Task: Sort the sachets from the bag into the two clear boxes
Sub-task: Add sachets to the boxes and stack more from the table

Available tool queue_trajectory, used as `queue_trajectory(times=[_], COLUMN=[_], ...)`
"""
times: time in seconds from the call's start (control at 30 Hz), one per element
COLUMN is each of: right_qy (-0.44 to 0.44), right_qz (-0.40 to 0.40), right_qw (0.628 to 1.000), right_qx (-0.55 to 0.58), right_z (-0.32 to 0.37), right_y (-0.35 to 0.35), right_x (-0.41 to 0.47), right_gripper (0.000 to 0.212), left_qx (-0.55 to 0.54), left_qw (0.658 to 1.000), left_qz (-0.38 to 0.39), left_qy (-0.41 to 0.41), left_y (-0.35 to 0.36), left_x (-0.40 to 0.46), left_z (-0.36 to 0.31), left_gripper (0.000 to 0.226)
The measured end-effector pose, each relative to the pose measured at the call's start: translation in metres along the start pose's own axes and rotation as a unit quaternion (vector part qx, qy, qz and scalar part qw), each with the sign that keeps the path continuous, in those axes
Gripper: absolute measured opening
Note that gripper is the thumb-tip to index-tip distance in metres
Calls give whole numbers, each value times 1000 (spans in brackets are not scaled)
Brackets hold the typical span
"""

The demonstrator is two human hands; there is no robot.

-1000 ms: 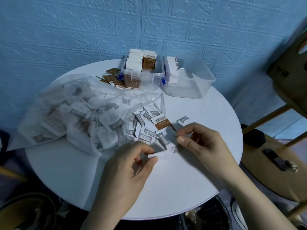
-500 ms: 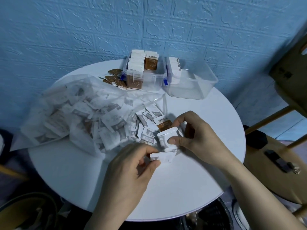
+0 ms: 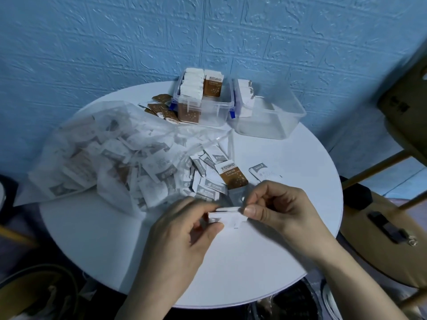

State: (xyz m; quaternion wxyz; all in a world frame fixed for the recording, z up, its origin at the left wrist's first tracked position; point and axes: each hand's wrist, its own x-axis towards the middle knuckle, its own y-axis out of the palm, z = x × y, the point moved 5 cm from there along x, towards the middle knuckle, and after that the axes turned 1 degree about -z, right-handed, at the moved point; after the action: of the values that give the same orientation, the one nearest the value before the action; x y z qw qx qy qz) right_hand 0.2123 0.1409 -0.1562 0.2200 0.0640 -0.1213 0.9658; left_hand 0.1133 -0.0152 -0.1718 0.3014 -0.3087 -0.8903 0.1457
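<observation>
Blue embossed brick-pattern wall behind, and a round white table pushed up against it. At the back of the table sit two clear plastic boxes side by side. The left clear box is pretty much packed: a row of white sachets standing on edge, plus brown-and-white ones at its front and right side. The right clear box only has a short row of white sachets standing against its left wall. A few loose brown sachets lie on the table just left of the full box.

The big crinkly see-through plastic bag sprawls over the left half of the table, stuffed with white-and-grey sachets, and more of them spill out of its mouth toward the middle. A brown-and-white sachet lies on top of that spill, and one single white-and-grey sachet sits apart to its right.

Up front, both hands are on a small stack of white sachets held just above the table. The left hand pinches its left end between thumb and fingers, the right hand pinches the right end with thumb and forefinger.
</observation>
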Motion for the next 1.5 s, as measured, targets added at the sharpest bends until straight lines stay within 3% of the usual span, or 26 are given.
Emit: queue_trajectory(times=[0.1,0.23,0.43,0.57,0.8,1.1,1.2,1.3,1.37,1.5], right_qy=[4,28,60,47,24,-34,-26,-25,-20,-30], right_qz=[-43,-119,-78,-102,-67,-17,-34,-54,-21,28], right_qw=[998,967,940,953,995,999,999,991,974,956], right_qx=[-34,-222,-325,-280,-69,-20,33,-120,-227,-290], right_z=[0,-1,-8,-6,8,7,9,3,-3,-10], right_y=[-12,-34,-33,-33,-24,5,-2,-20,-26,-25], right_x=[-6,-3,2,1,-9,-9,-7,1,7,11], right_gripper=[20,23,41,43,6,6,9,18,33,52], left_qx=[-2,10,22,21,13,-10,6,4,2,6], left_qw=[1000,1000,999,999,999,998,999,999,999,999], left_qz=[2,0,24,31,27,55,41,33,34,33], left_qy=[11,3,8,12,10,17,18,9,6,1], left_y=[-2,-3,0,0,1,2,0,0,0,-2], left_x=[1,-1,-2,-1,-2,-1,-1,-3,-3,-4], left_z=[-3,-3,-5,-5,-4,-5,-6,-4,-4,-5], left_gripper=[20,23,26,29,30,38,34,28,25,26])
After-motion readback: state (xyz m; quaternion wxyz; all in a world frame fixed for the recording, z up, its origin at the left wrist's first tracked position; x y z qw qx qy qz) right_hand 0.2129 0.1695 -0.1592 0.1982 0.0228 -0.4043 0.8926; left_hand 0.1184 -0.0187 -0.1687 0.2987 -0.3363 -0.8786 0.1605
